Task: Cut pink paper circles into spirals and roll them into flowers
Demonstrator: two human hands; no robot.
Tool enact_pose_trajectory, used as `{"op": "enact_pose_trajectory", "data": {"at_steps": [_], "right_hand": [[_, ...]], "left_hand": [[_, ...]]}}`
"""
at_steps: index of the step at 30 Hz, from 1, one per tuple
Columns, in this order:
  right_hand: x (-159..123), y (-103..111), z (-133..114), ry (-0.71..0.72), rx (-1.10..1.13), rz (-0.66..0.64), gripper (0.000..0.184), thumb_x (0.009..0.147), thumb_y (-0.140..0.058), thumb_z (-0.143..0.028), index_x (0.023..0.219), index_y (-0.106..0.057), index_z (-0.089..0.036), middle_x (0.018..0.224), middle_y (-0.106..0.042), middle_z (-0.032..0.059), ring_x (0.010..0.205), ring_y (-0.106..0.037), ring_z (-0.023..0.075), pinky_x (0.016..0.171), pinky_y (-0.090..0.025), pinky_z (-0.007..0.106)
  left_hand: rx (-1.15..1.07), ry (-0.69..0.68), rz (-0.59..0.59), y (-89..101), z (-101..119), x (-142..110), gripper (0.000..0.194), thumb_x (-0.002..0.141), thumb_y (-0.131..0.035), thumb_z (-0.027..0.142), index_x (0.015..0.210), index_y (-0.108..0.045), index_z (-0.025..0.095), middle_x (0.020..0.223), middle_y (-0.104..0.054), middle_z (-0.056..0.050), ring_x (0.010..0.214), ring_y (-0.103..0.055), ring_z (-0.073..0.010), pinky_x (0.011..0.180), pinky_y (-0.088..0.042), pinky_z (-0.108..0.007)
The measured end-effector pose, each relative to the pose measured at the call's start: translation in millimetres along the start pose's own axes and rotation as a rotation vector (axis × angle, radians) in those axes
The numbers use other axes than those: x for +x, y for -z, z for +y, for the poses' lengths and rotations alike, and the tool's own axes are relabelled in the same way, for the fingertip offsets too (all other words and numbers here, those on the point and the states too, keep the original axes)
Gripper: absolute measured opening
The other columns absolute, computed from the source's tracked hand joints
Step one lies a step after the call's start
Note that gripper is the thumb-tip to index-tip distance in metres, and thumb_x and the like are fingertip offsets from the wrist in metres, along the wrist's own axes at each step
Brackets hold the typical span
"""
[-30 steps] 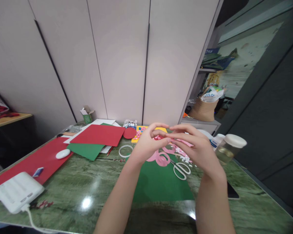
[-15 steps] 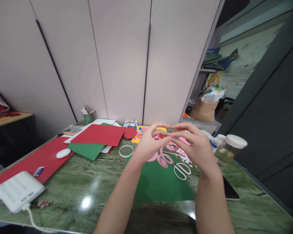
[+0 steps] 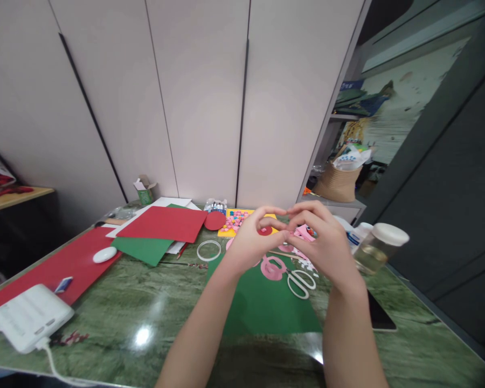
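Note:
My left hand (image 3: 254,240) and my right hand (image 3: 322,240) face each other above the table, fingers curved and fingertips meeting or nearly so. Both seem closed on a thin pink paper strip (image 3: 272,268), whose curled part shows below them; the gripped part is mostly hidden by the fingers. White-handled scissors (image 3: 301,283) lie below my right hand, their blades largely hidden by the pink curl. Beneath the hands is a green paper sheet (image 3: 269,310). A red disc (image 3: 265,230) shows through the gap between my hands.
Behind my hands a yellow sheet (image 3: 222,233) bears pink and blue bits (image 3: 235,220). To the left are a white ring (image 3: 209,250), a red sheet (image 3: 161,223) and a white power bank (image 3: 32,318). A lidded jar (image 3: 378,250) and a dark tablet (image 3: 380,313) stand and lie right.
The pink curl below my hands has shifted and changed shape. My hands have moved slightly to the right, their fingers more curved, with a wider gap between them.

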State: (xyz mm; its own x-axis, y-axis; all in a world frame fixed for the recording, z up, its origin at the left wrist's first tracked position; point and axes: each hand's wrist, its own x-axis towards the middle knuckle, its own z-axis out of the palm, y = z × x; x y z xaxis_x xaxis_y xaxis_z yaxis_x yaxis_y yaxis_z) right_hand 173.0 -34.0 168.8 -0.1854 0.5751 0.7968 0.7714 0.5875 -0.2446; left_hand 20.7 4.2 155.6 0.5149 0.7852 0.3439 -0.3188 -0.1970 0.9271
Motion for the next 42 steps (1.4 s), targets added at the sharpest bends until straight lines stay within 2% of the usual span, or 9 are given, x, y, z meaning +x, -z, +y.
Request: {"op": "enact_pose_trajectory", "data": {"at_steps": [5,9,15,21,25,33,42], "right_hand": [[-2,4,0,0.014,0.005,-0.008,0.006,0.079,-0.063,-0.019,0.082,-0.063,-0.024,0.099,-0.058,0.0047,0.093,-0.059,0.0204,0.079,-0.048,0.036],[-3,9,1,0.029,0.029,-0.043,0.014,0.083,-0.06,-0.021,0.093,-0.067,-0.027,0.103,-0.06,0.0048,0.096,-0.059,0.0195,0.082,-0.049,0.036],[-4,10,0,0.039,0.075,-0.133,0.023,0.088,-0.053,-0.021,0.105,-0.066,-0.03,0.112,-0.057,0.0059,0.104,-0.057,0.0201,0.084,-0.05,0.038],[-2,3,-3,0.036,0.043,-0.105,0.016,0.088,-0.052,-0.019,0.097,-0.064,-0.025,0.109,-0.058,0.0067,0.104,-0.057,0.0207,0.085,-0.049,0.039],[0,1,-4,0.031,0.03,-0.07,0.013,0.087,-0.053,-0.018,0.095,-0.061,-0.025,0.107,-0.058,0.0063,0.103,-0.058,0.0216,0.085,-0.049,0.04],[0,-1,-3,0.017,0.028,-0.043,0.01,0.083,-0.057,-0.013,0.086,-0.055,-0.023,0.104,-0.058,0.0051,0.101,-0.057,0.0206,0.084,-0.047,0.038],[-1,3,-5,0.03,0.012,-0.009,0.009,0.084,-0.059,-0.02,0.09,-0.062,-0.025,0.1,-0.061,0.0047,0.095,-0.06,0.0205,0.081,-0.049,0.038]], "left_hand": [[-0.042,-0.016,0.012,2.3,0,0,0.035,0.072,-0.069,0.02,0.104,-0.054,0.02,0.084,-0.066,-0.004,0.083,-0.064,-0.0153,0.07,-0.05,-0.026],[-0.049,-0.018,0.006,5.0,1,0,0.035,0.074,-0.068,0.023,0.106,-0.054,0.021,0.089,-0.066,-0.005,0.082,-0.064,-0.0153,0.073,-0.051,-0.029],[-0.034,-0.03,-0.012,7.5,1,0,0.031,0.075,-0.064,0.018,0.104,-0.054,0.021,0.086,-0.064,-0.003,0.083,-0.063,-0.0146,0.073,-0.051,-0.027],[-0.011,-0.049,0.03,4.9,2,0,0.029,0.077,-0.062,0.02,0.105,-0.053,0.021,0.083,-0.062,-0.001,0.076,-0.06,-0.0117,0.069,-0.049,-0.025],[0.003,-0.053,0.047,3.2,2,-1,0.03,0.077,-0.064,0.023,0.105,-0.053,0.021,0.084,-0.062,-0.003,0.076,-0.06,-0.0129,0.069,-0.047,-0.026],[-0.112,-0.049,0.007,0.3,3,0,0.033,0.075,-0.066,0.021,0.104,-0.052,0.019,0.083,-0.063,-0.002,0.075,-0.062,-0.0113,0.069,-0.049,-0.024],[-0.118,-0.046,0.041,1.6,2,0,0.032,0.073,-0.066,0.018,0.103,-0.054,0.02,0.081,-0.063,-0.001,0.076,-0.061,-0.0119,0.069,-0.05,-0.025]]}}
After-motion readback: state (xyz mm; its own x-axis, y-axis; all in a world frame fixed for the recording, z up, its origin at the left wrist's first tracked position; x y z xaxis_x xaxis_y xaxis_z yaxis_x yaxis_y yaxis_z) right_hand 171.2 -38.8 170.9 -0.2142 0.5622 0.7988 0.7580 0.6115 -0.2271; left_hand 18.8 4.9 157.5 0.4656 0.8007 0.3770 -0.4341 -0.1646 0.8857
